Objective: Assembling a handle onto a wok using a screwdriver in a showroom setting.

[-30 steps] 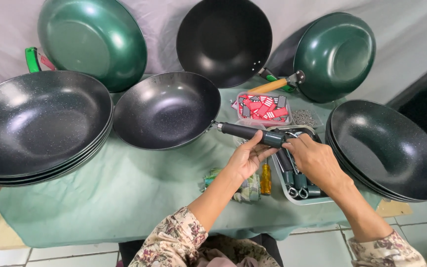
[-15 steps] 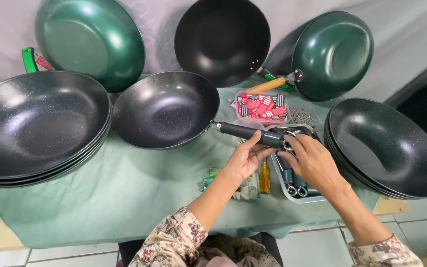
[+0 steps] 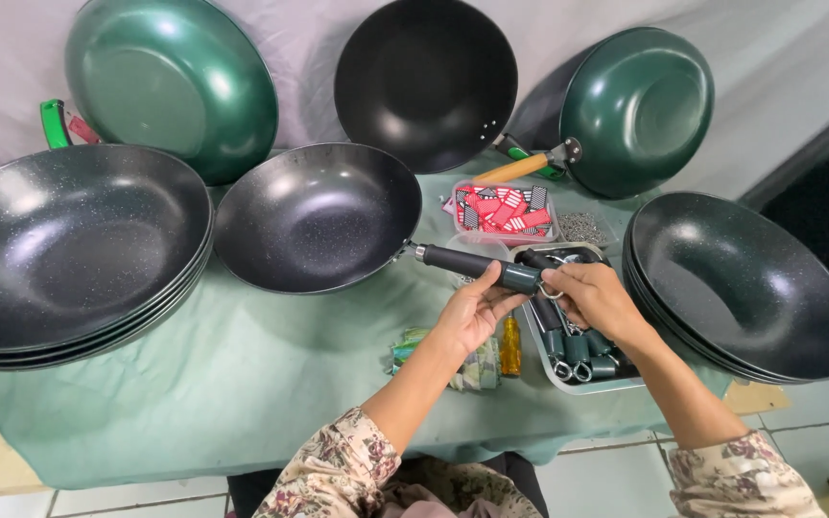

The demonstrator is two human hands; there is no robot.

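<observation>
Left hand (image 3: 472,312) cups the end of the dark handle (image 3: 477,264) from below, fingers curled up around it; its grip is closed on the handle. Right hand (image 3: 595,299) meets it from the right, fingertips pinched at the handle's tip where a small metal ring (image 3: 551,291) shows. I read that grip as closed on the ring, though the fingers hide most of it.

The handle runs left and far to the black wok (image 3: 317,216), which sits on the green-covered counter (image 3: 194,374) just left of centre.

Under the right hand, a shallow metal tray (image 3: 568,379) holds more dark handles with ring ends, lying side by side. Just left of the tray: a yellow-handled screwdriver (image 3: 510,345), and a small packet (image 3: 477,369) partly hidden under the left forearm.

Beyond the hands, a clear box of red and black tags (image 3: 503,211), with a heap of small metal parts (image 3: 582,228) to its right.

Far left, a stack of black woks (image 3: 59,249). Far right, another stack (image 3: 741,283). Leaning against the pale backdrop (image 3: 319,58): a green wok (image 3: 170,82) at left, a black wok without a handle (image 3: 424,82) in the middle, and a green wok with a wooden handle (image 3: 635,110) at right.
</observation>
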